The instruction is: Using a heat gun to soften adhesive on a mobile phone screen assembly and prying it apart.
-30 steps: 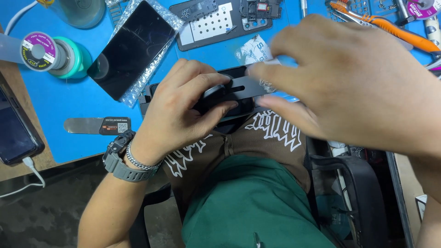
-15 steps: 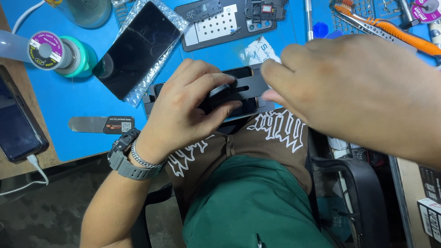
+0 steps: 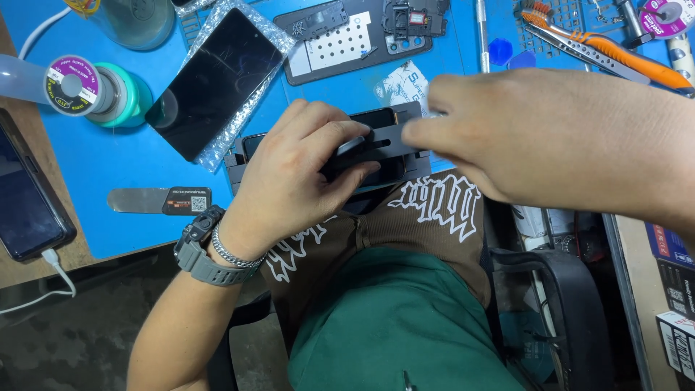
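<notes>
1. Two hands are seen over a dark phone clamp fixture (image 3: pixel 394 137) that lies at the near edge of the blue work mat (image 3: pixel 145 163), just above the person's lap.
2. The fixture is gripped by the left hand (image 3: pixel 297 177); the fingers (image 3: pixel 329 134) are curled over its top bar, and a grey watch (image 3: pixel 199 250) and a chain bracelet are worn on the wrist.
3. The fixture's right end is touched by the right hand (image 3: pixel 550 137) with the fingers brought narrow together; whether something small is pinched there cannot be told.
4. A black phone screen (image 3: pixel 213 83) in bubble wrap is placed near, to the upper left.
5. A solder spool (image 3: pixel 72 85) is seen at the far left, and a metal pry tool (image 3: pixel 156 200) lies beside the left wrist.
6. An opened phone back frame (image 3: pixel 355 36) and an orange-handled brush (image 3: pixel 608 47) are placed at the far edge.
</notes>
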